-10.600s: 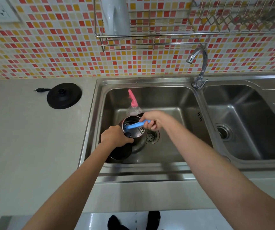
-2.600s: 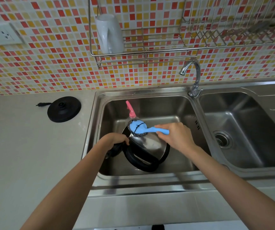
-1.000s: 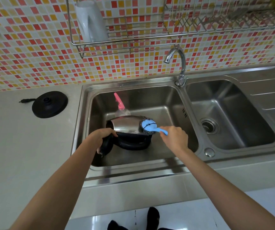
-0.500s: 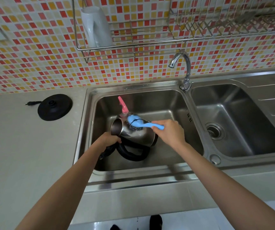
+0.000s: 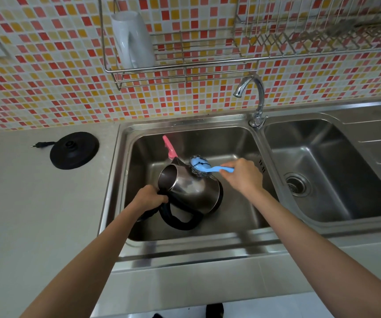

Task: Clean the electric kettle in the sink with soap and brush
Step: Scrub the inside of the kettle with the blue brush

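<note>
While my left hand [image 5: 151,198] grips its handle, one tilted steel kettle [image 5: 190,191] fills the left basin [image 5: 242,143].
My right hand [image 5: 242,176] clasps one blue brush [image 5: 202,165] at its twelve o'clock edge.

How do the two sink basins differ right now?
The left basin holds the kettle, tipped on its side, and a pink-topped bottle; the right basin holds nothing loose. Both hands work in the left basin: the left hand holds the kettle near its handle, the right hand holds the blue brush. The right basin's drain shows; the left's is hidden. Both are stainless steel.
</note>
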